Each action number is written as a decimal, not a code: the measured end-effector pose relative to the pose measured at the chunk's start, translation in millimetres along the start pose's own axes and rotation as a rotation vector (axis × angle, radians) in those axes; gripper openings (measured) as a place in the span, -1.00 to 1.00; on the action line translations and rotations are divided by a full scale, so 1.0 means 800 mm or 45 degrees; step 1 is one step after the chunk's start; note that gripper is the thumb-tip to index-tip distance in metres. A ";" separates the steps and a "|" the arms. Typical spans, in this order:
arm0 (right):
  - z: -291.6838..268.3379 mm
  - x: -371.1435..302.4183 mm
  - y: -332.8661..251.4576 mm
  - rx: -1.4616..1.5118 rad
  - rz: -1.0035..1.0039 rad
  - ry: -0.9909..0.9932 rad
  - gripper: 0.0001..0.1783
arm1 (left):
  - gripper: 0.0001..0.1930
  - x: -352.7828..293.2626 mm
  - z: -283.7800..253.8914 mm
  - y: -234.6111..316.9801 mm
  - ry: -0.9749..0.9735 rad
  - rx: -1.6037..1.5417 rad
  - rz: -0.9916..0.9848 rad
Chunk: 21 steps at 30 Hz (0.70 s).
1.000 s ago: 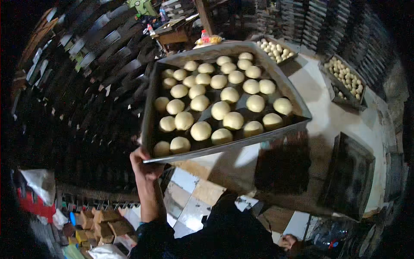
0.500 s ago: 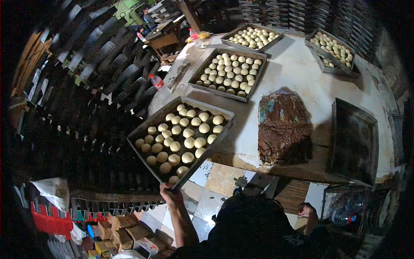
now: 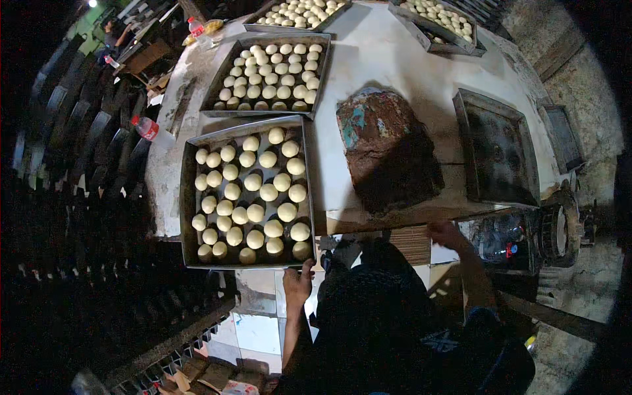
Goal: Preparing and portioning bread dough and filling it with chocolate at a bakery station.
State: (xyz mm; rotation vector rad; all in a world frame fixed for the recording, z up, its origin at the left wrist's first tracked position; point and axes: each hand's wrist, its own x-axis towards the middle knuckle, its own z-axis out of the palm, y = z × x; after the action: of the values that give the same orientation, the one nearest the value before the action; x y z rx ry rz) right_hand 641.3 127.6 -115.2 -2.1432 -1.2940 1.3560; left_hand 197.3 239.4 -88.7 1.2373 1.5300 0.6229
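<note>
The left hand point(image 3: 297, 284) was gripping the near right corner of a metal baking tray point(image 3: 187, 217) of round dough balls point(image 3: 255, 212). That tray was over the worktop's point(image 3: 368, 52) near left corner, its near side jutting past the near edge; from my spot I couldn't tell whether it rested there. The right hand point(image 3: 444, 232) was by the near edge, right of the middle, too shadowed to tell whether it was clenched or loose. Just in from that edge sat a brown, crusted slab point(image 3: 388, 150) with turquoise patches. A second dough tray point(image 3: 257, 113) stood just beyond the first, and a dark metal tray point(image 3: 498, 155) lay toward the right edge. A red-capped plastic bottle point(image 3: 146, 128) was at the left edge.
</note>
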 end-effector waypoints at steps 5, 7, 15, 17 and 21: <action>-0.079 -0.005 0.057 -0.239 -0.027 0.765 -0.57 | -0.49 0.029 -0.007 -0.002 -0.334 0.565 0.100; -0.101 -0.001 0.087 -0.322 0.206 0.840 -0.52 | -0.55 0.019 -0.014 0.018 -0.199 0.326 -0.325; -0.216 0.073 0.081 -0.519 0.218 0.800 -0.42 | -0.72 0.014 0.046 -0.032 0.143 0.629 -0.291; -0.255 0.064 0.086 -0.508 0.049 0.753 -0.44 | -0.64 -0.001 0.067 0.034 0.119 0.461 -0.227; -0.302 0.025 0.094 -0.454 -0.236 0.707 -0.47 | -0.61 -0.022 0.074 0.128 0.249 1.276 -0.178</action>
State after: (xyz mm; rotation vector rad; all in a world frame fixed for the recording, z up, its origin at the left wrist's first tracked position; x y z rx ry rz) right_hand 885.9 151.6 -50.9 -2.3099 -1.5133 0.4230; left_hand 290.8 245.6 -14.2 1.7933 2.1744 -0.1875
